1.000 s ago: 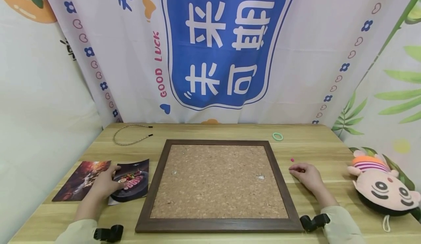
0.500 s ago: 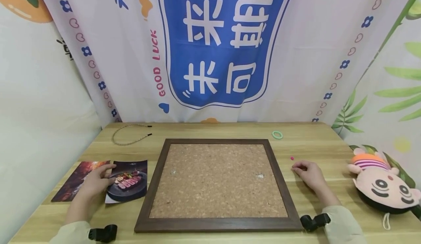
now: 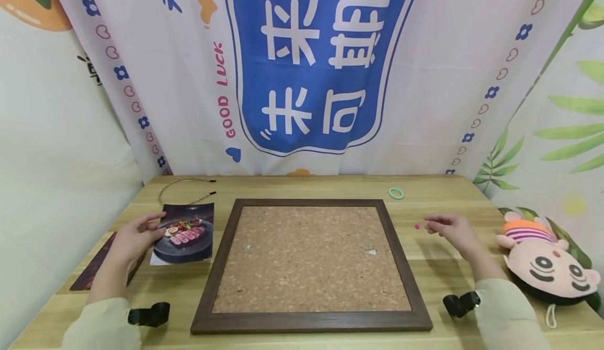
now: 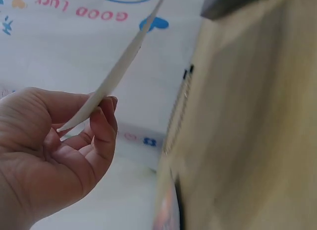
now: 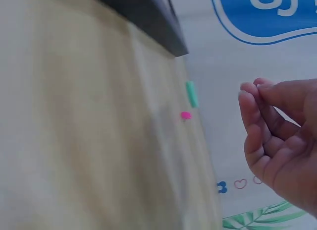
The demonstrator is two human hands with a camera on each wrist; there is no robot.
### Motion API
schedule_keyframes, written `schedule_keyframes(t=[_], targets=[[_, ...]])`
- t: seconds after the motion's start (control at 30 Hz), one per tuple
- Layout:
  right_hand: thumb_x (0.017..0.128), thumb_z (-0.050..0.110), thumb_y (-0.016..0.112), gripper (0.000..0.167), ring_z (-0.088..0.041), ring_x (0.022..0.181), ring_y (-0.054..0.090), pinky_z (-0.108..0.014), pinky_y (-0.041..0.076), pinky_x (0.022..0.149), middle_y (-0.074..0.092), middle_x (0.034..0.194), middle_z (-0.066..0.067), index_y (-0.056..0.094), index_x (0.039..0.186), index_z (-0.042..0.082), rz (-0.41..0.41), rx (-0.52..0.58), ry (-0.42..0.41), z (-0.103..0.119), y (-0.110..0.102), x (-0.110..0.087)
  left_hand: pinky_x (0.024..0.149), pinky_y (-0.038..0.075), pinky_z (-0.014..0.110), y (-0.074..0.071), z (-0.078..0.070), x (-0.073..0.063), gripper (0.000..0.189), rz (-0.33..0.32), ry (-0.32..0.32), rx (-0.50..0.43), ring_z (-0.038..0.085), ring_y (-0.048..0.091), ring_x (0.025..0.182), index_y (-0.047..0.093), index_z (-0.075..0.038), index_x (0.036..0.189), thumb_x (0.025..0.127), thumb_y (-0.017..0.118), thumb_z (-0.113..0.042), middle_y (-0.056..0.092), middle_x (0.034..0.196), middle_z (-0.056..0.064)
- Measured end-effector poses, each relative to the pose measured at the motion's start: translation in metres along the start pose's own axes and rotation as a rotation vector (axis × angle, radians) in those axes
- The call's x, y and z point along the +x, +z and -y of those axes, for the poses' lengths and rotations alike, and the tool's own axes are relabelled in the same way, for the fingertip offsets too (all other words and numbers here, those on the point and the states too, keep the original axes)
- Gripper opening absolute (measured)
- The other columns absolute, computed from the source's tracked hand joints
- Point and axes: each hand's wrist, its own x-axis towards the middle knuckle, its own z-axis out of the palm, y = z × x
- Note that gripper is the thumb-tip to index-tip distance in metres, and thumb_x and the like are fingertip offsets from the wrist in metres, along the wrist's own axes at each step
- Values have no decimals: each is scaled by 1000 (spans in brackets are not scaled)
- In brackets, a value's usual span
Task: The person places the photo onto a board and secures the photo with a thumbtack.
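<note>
My left hand [image 3: 134, 239] pinches the left edge of a photo print [image 3: 186, 232] showing sliced meat on a dark plate. In the left wrist view the print [image 4: 116, 66] appears edge-on between thumb and fingers, raised off the table. A second dark, reddish print [image 3: 96, 266] lies under that hand, partly hidden. My right hand [image 3: 453, 234] hovers over the table right of the framed cork board [image 3: 311, 258], thumb and fingertips brought together. Whether something tiny sits between them is unclear. Just left of these fingertips a pink push pin [image 3: 417, 227] rests on the table.
A mint-green ring [image 3: 396, 193] lies at the back right, and a thin braided headband-like loop [image 3: 176, 184] at the back left. On the right edge sits a plush toy [image 3: 549, 266]. A printed curtain [image 3: 415, 130] hangs behind the table.
My left hand has drawn the meat print off the table and lifted it up and away. My right hand has risen from the tabletop, its fingertips still together.
</note>
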Motion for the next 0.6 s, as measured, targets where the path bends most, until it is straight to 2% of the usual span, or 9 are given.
schedule_keyframes(t=[0.07,0.1,0.17,0.3,0.33,0.4,0.5,0.6], targets=[[88,11,49,34,-9,74,59,-35,45,69,62,90,-19,50,110,-15,17,-5,6,4,-4,2,64,47,25,5,-5,8,52,0,0,-69,22,50,91,41,-20,130,83,58,-31,45,113,18],[88,12,50,35,-9,75,59,-36,45,70,61,93,-20,49,111,-15,23,-2,6,6,-5,4,64,47,24,6,-23,3,51,14,-3,-90,20,52,88,40,-17,130,83,58,-26,45,113,19],[88,13,50,36,-8,77,58,-35,45,72,60,96,-22,49,112,-14,30,0,6,10,-7,6,63,47,20,11,-43,1,51,35,-16,-158,13,53,83,41,-15,129,83,59,-22,45,112,18],[87,14,51,37,-6,78,57,-33,45,73,59,98,-21,50,113,-13,25,-4,6,16,-6,11,71,46,24,18,-111,-23,52,124,-53,-227,17,52,88,34,-1,131,85,55,-10,40,117,25],[87,14,51,37,-7,79,57,-32,45,73,59,98,-21,50,112,-13,23,-4,4,18,-6,12,70,46,22,23,-114,-22,52,135,-56,-250,16,52,87,34,-1,131,85,54,-11,39,118,25],[87,13,51,36,-11,80,58,-33,45,74,60,96,-21,50,112,-14,19,-2,-6,21,-2,15,72,45,23,28,-139,-32,51,173,-62,-282,15,51,87,30,3,132,86,51,-7,35,121,28],[87,11,51,34,-17,80,59,-35,46,73,61,93,-21,50,110,-15,14,6,-18,25,5,21,68,46,20,41,-152,-33,51,187,-83,-370,6,52,78,32,3,131,85,52,-4,35,121,26],[87,9,51,32,-22,80,60,-35,46,72,61,91,-20,51,109,-14,14,15,-31,28,13,27,67,46,21,57,-161,-31,52,200,-76,-454,5,52,74,33,5,130,82,54,0,37,118,27]])
